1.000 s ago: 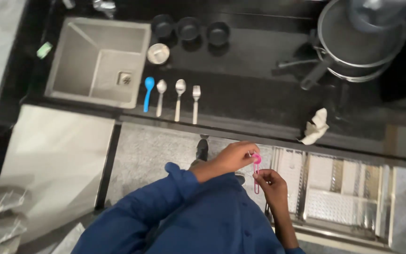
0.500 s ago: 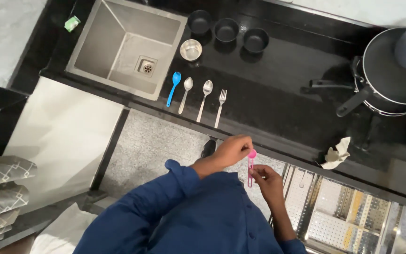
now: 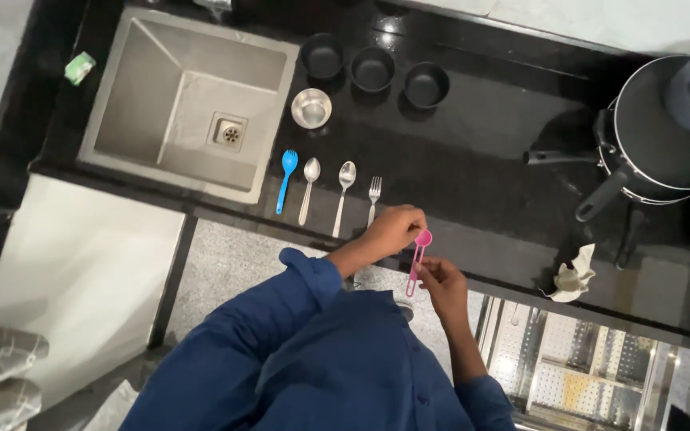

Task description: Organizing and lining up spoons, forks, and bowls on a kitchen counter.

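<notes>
Seen from above, at the table's near edge: both hands grasp one pink spoon [image 3: 417,261], left hand [image 3: 393,230] closed over its bowl, right hand [image 3: 443,281] pinching the handle. The spoon hangs over the edge above an open drawer rack [image 3: 576,367]; a loosened pinch could drop it there or to the floor. Just beyond lie one blue spoon [image 3: 285,180], two steel spoons [image 3: 327,191] and one fork [image 3: 373,199]. Farther: one steel bowl [image 3: 311,108], three black cups [image 3: 374,70], one sink [image 3: 193,104], stacked pans [image 3: 664,136], one crumpled cloth [image 3: 573,275].
</notes>
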